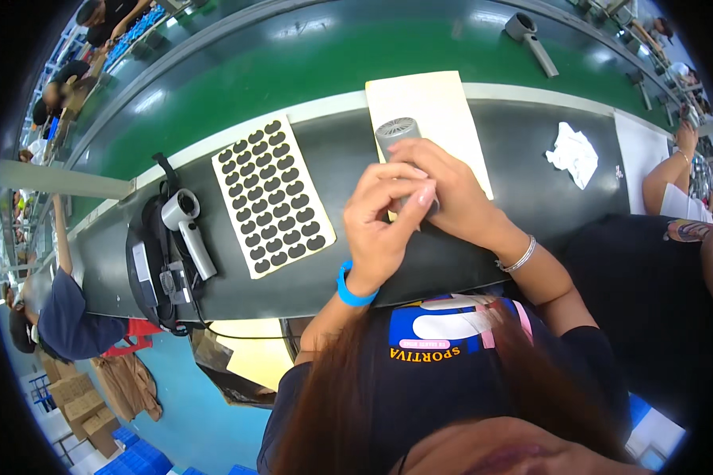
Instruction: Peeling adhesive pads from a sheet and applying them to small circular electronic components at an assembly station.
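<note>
A grey hair dryer [396, 129] is between my two hands, its round vented end pointing away from me. My right hand [455, 186] is wrapped over its body from the right. My left hand [383, 218] closes in from the left, with thumb and fingertips pressed against it close to the right fingers. Most of the dryer is hidden under the hands. Beneath them lies a pale yellow sheet [436, 95]. Left of my hands is a backing sheet [325, 229] with rows of black stickers [281, 210].
Another grey hair dryer [198, 249] lies at the left beside a black strapped device [146, 273] with a cable. Crumpled white paper [574, 154] sits to the right. Beyond the dark worktop [523, 134] runs a green conveyor [309, 71] carrying a hair dryer [540, 55]. Co-workers sit on both sides.
</note>
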